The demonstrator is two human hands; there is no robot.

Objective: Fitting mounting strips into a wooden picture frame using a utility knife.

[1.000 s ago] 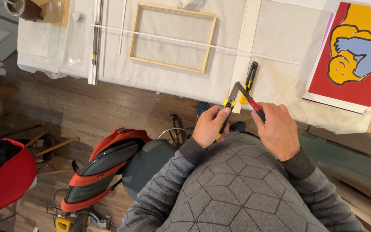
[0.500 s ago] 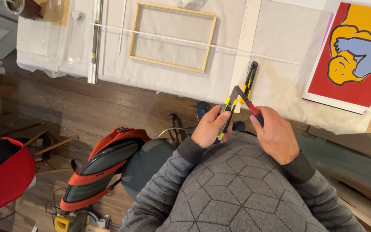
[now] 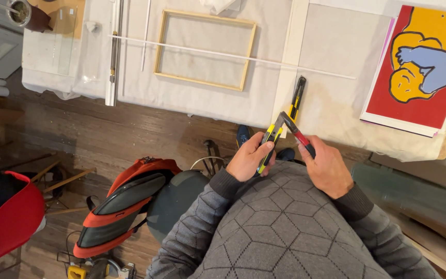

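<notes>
Hands meet just below the near edge of the cloth-covered surface (image 3: 207,103). Left hand (image 3: 249,160) has its fingers clenched around a yellow-and-black utility knife (image 3: 269,142); right hand (image 3: 329,168) grips red-handled pliers (image 3: 296,132), whose tip meets the knife's head. Since a second ago both hands have hardly shifted, so the work on the knife's tip goes on. Beyond, a second knife (image 3: 298,95) lies by a white strip (image 3: 290,62), then a wooden frame (image 3: 205,49) and a red picture (image 3: 419,67) at the right edge.

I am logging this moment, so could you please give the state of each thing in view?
Yellow utility knife: held in left hand.
Red-handled tool: held in right hand, tip at knife.
Second knife: lying on table.
Wooden frame: flat, empty.
Painting: lying face up.
</notes>
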